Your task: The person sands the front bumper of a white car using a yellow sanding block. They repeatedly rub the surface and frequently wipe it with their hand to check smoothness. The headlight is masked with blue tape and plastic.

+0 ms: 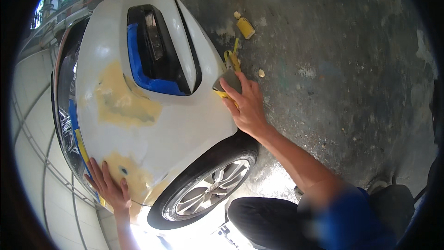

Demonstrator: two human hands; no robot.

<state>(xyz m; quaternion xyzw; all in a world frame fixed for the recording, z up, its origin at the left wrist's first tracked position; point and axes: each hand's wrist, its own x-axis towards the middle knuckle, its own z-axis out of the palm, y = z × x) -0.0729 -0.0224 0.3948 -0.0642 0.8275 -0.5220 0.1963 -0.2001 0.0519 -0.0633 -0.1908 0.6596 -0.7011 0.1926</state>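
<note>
Blue sleeve (358,222) nearest, the right hand (249,106) grips a probable sanding block (230,77) at the bumper's (185,115) lower edge, left hand (111,189) splayed opposite, seemingly bracing.

white car body (178,127) — yellow-patched, blue tape (133,58), grey block (227,76)

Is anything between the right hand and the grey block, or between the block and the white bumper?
Nothing visible separates the right hand from the grey block: its fingers are on it. The block overlaps the edge of the white bumper; a yellow strip shows along its near edge, and its underside is hidden.
</note>
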